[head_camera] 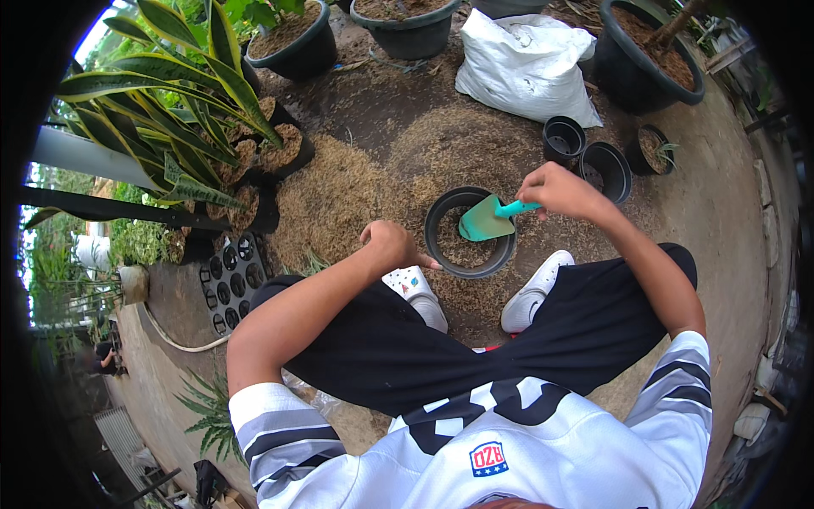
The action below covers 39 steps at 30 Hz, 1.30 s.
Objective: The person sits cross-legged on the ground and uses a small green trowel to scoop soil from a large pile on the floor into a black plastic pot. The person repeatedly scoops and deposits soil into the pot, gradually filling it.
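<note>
A round black plastic pot [433,245] stands on the ground between my shoes, with loose brown husk-like material inside. My right hand [552,191] is closed on the handle of a turquoise hand trowel [488,219], whose soil-stained blade lies over the pot's opening. At the pot's left rim is my left hand [397,247], a finger reaching to the rim; whether it grips the rim cannot be told. A heap of husk-like material [337,191] spreads on the ground beyond my left hand.
Two black pots [604,172] and a small potted plant [650,150] stand to the right. A white woven sack [524,67] sits behind them, near large planters [407,32]. Snake plants [184,102] and a black seedling tray [234,283] are left. A person [105,359] is far left.
</note>
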Motion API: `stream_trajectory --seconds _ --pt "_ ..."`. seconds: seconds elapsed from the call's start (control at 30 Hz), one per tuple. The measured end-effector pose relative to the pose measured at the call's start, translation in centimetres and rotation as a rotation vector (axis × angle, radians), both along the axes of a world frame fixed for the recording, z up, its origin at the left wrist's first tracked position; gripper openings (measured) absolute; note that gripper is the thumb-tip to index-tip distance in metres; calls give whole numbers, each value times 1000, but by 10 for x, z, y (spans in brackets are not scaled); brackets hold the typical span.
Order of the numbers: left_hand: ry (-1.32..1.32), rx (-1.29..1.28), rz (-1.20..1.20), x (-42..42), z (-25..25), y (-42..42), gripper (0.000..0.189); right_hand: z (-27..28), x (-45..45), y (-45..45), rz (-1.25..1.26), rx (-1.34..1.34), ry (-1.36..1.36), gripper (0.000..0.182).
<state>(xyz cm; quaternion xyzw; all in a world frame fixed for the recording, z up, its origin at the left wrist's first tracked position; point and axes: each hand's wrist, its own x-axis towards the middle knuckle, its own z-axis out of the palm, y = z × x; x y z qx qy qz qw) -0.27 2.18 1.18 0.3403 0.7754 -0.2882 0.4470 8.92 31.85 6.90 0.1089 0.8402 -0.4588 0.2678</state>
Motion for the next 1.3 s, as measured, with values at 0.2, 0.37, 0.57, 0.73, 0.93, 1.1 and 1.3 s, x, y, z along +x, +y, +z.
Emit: stream_trajectory --seconds 0.2,0.37,0.57,0.73,0.93,1.1,1.3 --pt "-2 -14 5 0 0 0 113 8 18 -33 109 226 90 27" --pt "-5 -8 11 -1 -2 -1 113 9 15 -35 77 109 -14 25" --pt "7 -20 11 0 0 2 114 4 19 -31 236 242 286 25" --pt "-5 -12 5 0 1 1 114 22 20 -33 480 165 247 28" --pt "36 73 -11 0 -3 -2 107 20 25 -33 445 284 470 28" --pt "65 144 -37 0 -3 -3 127 29 28 -36 635 326 372 31" --pt "121 342 -54 0 -2 -3 151 20 32 -46 670 477 541 30"
